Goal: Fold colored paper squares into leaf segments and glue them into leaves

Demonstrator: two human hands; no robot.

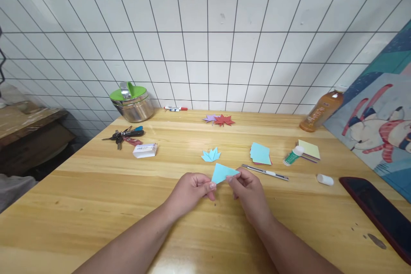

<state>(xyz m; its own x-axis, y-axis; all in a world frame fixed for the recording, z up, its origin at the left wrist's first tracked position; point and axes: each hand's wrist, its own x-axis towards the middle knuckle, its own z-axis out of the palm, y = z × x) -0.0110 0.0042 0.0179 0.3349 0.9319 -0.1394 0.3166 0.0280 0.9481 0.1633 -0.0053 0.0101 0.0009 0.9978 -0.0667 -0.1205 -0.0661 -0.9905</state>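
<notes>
A light-blue sheet of paper folded into a triangle (pixel 221 173) is held up over the table between my two hands. My left hand (pixel 195 189) pinches its lower left corner between thumb and fingers. At the right point of the triangle, my right hand (pixel 248 188) grips the paper, thumb on top. Just beyond it lies a light-blue folded paper leaf shape (pixel 211 155) with several points. Farther back, a red paper leaf (pixel 224 120) overlaps a purple one (pixel 210 118).
Right of my hands lie a utility knife (pixel 266 172), blue paper squares (pixel 260 153), a glue stick (pixel 293 156), its cap (pixel 325 180), yellow paper (pixel 308 150), a phone (pixel 375 209) and a bottle (pixel 323 109). Leftward are an eraser (pixel 145 150), keys (pixel 123 136), a lidded pot (pixel 134 105) and a marker (pixel 175 108).
</notes>
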